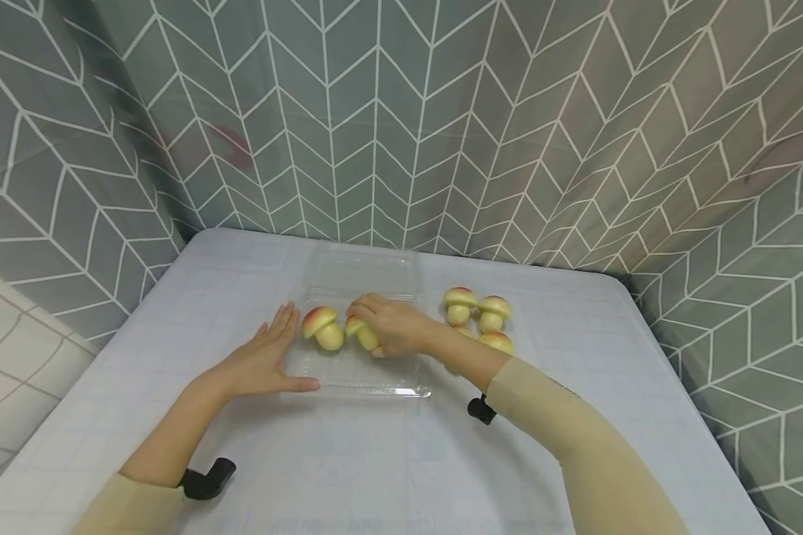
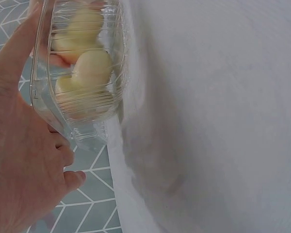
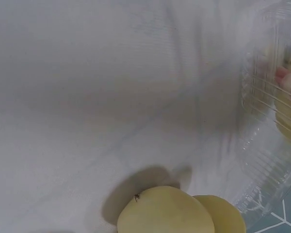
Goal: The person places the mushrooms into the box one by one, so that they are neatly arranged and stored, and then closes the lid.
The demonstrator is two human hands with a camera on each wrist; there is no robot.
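Observation:
A clear plastic clamshell box (image 1: 401, 391) lies with its lid (image 1: 361, 271) folded back. One yellow mushroom-shaped piece (image 1: 324, 329) with a reddish cap is inside, at the left. Beside it, my right hand (image 1: 395, 325) grips a second mushroom-shaped piece (image 1: 366, 336) within the box; its fingertips are partly hidden. My left hand (image 1: 257, 364) rests spread against the box's left side, thumb along the front edge. Through the ribbed wall, the left wrist view shows both pieces (image 2: 93, 68).
Several more mushroom-shaped pieces (image 1: 459, 305) stand on the white-covered table (image 1: 348, 461) right of the box, some partly behind my right forearm. One shows large in the right wrist view (image 3: 165, 211). A grey patterned curtain (image 1: 401, 134) hangs behind the table.

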